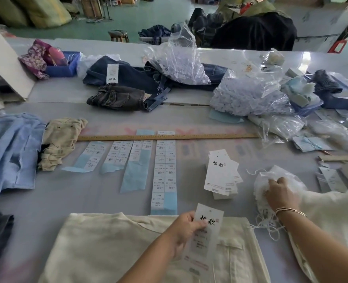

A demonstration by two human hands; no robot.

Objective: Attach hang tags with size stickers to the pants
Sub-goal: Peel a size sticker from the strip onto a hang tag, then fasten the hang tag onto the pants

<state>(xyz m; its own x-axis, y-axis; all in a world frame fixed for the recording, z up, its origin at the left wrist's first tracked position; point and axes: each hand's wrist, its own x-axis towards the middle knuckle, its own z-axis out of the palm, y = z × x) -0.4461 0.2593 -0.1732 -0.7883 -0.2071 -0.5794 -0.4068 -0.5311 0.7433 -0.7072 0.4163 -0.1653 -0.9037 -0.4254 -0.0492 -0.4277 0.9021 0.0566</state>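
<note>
Pinching a white hang tag (206, 231) by its left edge, the left hand (184, 229) holds it over the cream pants (107, 248) spread flat at the near edge of the table (46, 193). Over to the right, the right hand (280, 194) has its fingers curled into a plastic bag of white strings (265, 186). A stack of hang tags (222, 174) sits just left of that bag, and strips of size stickers (165, 172) lie below a wooden ruler (169, 137) farther back.

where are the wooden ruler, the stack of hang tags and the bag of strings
wooden ruler (167, 137), head view, middle of its length
stack of hang tags (220, 174), head view, face of the top tag
bag of strings (260, 185), head view, left side of the bag
</note>
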